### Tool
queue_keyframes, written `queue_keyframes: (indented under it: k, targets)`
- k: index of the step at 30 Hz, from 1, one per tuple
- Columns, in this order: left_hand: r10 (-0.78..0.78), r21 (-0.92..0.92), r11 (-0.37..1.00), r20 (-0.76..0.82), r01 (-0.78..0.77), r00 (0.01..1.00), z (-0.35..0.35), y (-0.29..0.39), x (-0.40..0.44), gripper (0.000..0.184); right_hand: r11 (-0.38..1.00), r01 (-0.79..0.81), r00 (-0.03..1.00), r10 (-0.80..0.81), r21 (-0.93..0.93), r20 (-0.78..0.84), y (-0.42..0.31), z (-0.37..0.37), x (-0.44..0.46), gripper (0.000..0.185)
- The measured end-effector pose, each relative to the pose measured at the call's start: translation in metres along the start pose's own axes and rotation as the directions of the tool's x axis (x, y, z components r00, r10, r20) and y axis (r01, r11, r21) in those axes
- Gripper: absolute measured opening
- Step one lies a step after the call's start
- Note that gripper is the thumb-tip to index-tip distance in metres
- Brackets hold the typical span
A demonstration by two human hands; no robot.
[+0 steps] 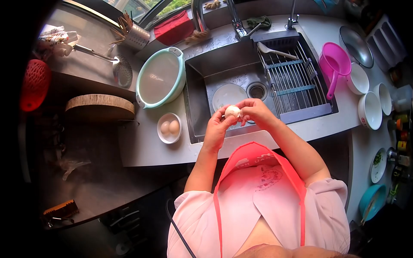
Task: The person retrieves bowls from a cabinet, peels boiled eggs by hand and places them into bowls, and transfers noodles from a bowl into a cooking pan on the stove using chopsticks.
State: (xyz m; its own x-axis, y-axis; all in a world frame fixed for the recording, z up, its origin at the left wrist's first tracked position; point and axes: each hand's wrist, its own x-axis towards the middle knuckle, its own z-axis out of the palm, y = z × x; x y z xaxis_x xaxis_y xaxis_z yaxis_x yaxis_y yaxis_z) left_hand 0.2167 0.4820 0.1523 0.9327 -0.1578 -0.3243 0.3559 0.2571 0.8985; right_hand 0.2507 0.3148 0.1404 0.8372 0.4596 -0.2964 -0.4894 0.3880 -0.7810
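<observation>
Over the front of the sink (200,96), my two hands meet around a pale egg (232,112). My left hand (217,127) wraps its fingers about the egg from the left. From the right, my right hand (257,112) has its fingertips pressed against the egg's side. Whether shell is still on parts of it is too small to tell. A white plate (226,93) lies in the sink below, partly hidden by my hands. Left of the sink, a small white bowl (169,139) holds two eggs (169,127).
A mint-rimmed basin (146,101) stands left of the sink. Across the sink's right side sits a drying rack (292,81) with a white spoon (277,51). Further right are a pink ladle-like scoop (333,64) and several white bowls (371,110). The faucet (239,29) rises behind.
</observation>
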Motion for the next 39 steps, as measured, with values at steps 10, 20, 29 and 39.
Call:
queue_keyframes:
  k: [10, 20, 29, 39]
  targets:
    - [-0.03, -0.048, 0.998, -0.013, 0.029, 0.999, 0.006, -0.005, -0.002, 0.04, 0.985, -0.042, 0.994, 0.024, -0.167, -0.109, 0.008, -0.002, 0.003, 0.024]
    - [-0.048, -0.277, 0.958, 0.088, 0.07, 0.995, -0.002, -0.001, 0.0, 0.037, 0.969, -0.01, 0.999, 0.018, 0.249, -0.029, 0.004, -0.011, -0.006, 0.017]
    - [-0.01, -0.164, 0.986, 0.059, 0.02, 0.998, 0.006, 0.002, 0.0, 0.038, 0.999, 0.044, 0.999, -0.043, 0.022, -0.031, 0.004, -0.008, -0.007, 0.024]
    - [0.029, 0.018, 0.999, 0.005, -0.029, 1.0, 0.007, -0.009, 0.005, 0.042, 0.983, 0.062, 0.991, -0.08, -0.174, -0.103, 0.007, -0.005, 0.001, 0.022]
